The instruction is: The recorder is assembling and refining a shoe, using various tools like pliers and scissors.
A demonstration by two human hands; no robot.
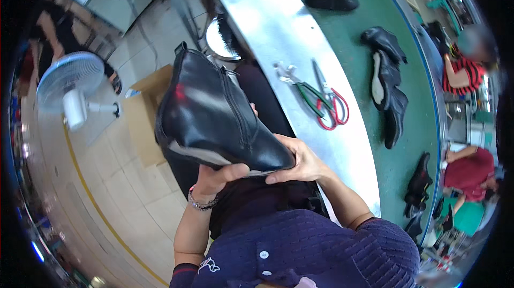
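A black leather ankle boot with a side zip is held up before me, its toe pointing to the right and its shaft toward the upper left. My left hand grips it from below near the sole, thumb along the pale sole edge; a bracelet is on that wrist. Around the toe, my right hand is closed, its thumb under the sole and its fingers over the front. Some fingertips show behind the boot, largely hidden. Beyond my right hand, red-handled scissors and green-handled pliers lie together on the metal ledge.
The shiny metal ledge borders a green conveyor carrying several black shoes. A fan and an open cardboard box stand on the tiled floor at left. Across the conveyor are other people, one in a red-striped top.
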